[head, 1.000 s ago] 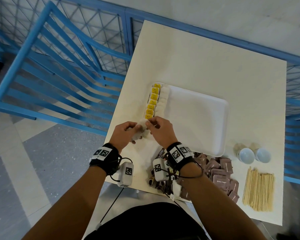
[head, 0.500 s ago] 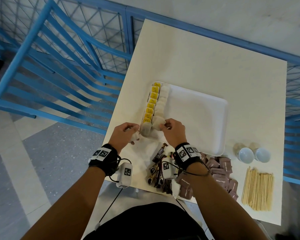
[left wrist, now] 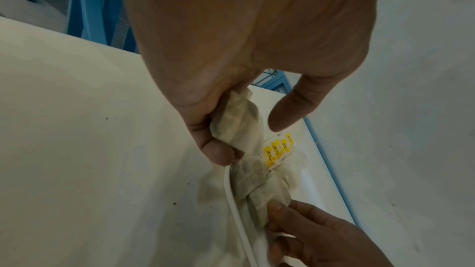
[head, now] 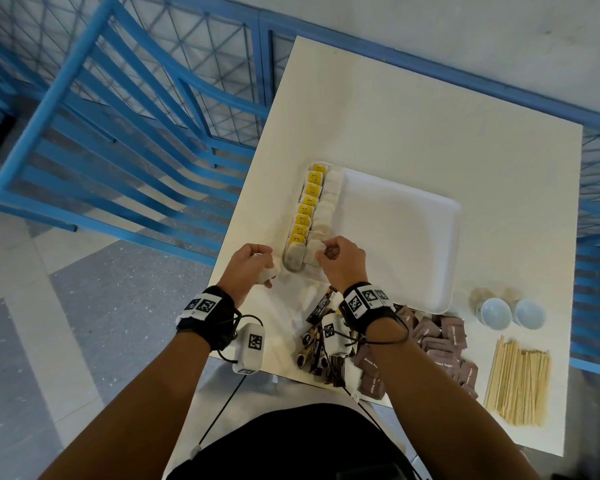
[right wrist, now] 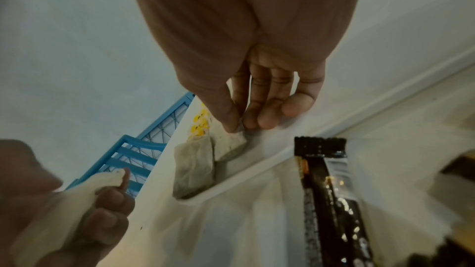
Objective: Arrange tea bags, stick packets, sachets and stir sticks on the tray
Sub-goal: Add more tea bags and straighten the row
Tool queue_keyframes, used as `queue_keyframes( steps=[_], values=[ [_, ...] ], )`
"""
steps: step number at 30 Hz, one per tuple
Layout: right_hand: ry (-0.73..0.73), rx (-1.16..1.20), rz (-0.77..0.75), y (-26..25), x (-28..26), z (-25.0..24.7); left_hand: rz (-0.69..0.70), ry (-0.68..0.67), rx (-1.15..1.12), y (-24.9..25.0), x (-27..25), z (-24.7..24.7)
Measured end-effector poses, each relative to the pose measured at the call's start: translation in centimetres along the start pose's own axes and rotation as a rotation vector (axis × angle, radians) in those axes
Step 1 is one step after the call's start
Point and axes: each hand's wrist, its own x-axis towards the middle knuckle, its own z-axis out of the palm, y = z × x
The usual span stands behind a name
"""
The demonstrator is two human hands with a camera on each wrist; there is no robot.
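A white tray [head: 395,237] lies mid-table with a row of tea bags [head: 323,209] and their yellow tags [head: 307,206] along its left edge. My right hand [head: 326,252] pinches a tea bag [right wrist: 230,143] at the near end of that row, inside the tray's near left corner. Another tea bag [head: 293,259] lies just left of it in the corner. My left hand [head: 264,268] hovers left of the tray and holds a bunch of tea bags [left wrist: 239,123] in curled fingers.
Dark stick packets [head: 321,337], brown sachets [head: 440,344] and wooden stir sticks [head: 516,379] lie along the table's near edge. Two paper cups [head: 510,311] lie on their sides right of the tray. A blue chair [head: 111,133] stands to the left.
Both hands moved from the table's near left onto the tray's near left corner. The right hand carried a tea bag to the end of the row; another bag now lies in the corner.
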Motion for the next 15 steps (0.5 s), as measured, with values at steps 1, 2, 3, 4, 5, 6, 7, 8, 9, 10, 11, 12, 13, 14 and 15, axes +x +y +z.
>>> queue_keyframes(
  steps=[1, 2, 3, 4, 5, 6, 7, 8, 9, 10, 11, 12, 13, 14, 15],
  values=[
    [0.005, 0.010, 0.005, 0.10, 0.03, 0.06, 0.007, -0.002, 0.021, 0.03, -0.03, 0.03],
    [0.008, 0.017, 0.006, 0.14, 0.05, 0.06, 0.020, -0.002, 0.043, 0.02, -0.05, 0.03],
    [0.008, 0.023, 0.007, 0.17, 0.07, 0.06, 0.034, 0.000, 0.064, -0.08, 0.00, -0.03],
    [0.007, 0.034, 0.009, 0.18, 0.05, 0.00, 0.051, -0.003, 0.078, -0.20, 0.06, -0.08],
    [0.006, 0.046, 0.011, 0.19, 0.02, -0.05, 0.067, -0.011, 0.085, -0.28, 0.06, -0.12],
    [0.007, 0.054, 0.012, 0.26, 0.00, -0.07, 0.080, -0.021, 0.084, -0.35, 0.04, -0.14],
    [0.010, 0.060, 0.011, 0.31, -0.02, -0.10, 0.088, -0.029, 0.081, -0.43, 0.05, -0.15],
    [0.013, 0.063, 0.012, 0.40, -0.01, -0.07, 0.092, -0.034, 0.078, -0.49, 0.05, -0.13],
    [0.019, 0.064, 0.012, 0.40, -0.01, -0.03, 0.095, -0.037, 0.079, -0.48, -0.01, -0.09],
    [0.025, 0.063, 0.012, 0.37, 0.01, 0.02, 0.097, -0.037, 0.077, -0.46, -0.06, -0.07],
    [0.028, 0.060, 0.013, 0.38, 0.03, 0.11, 0.095, -0.037, 0.072, -0.47, -0.08, -0.09],
    [0.031, 0.059, 0.014, 0.37, 0.02, 0.17, 0.091, -0.036, 0.068, -0.49, -0.09, -0.10],
    [0.035, 0.059, 0.015, 0.39, 0.04, 0.24, 0.086, -0.035, 0.067, -0.47, -0.12, -0.11],
    [0.040, 0.061, 0.017, 0.46, 0.06, 0.30, 0.083, -0.033, 0.067, -0.47, -0.16, -0.14],
    [0.045, 0.064, 0.018, 0.51, 0.09, 0.35, 0.081, -0.031, 0.066, -0.47, -0.18, -0.18]
  ],
)
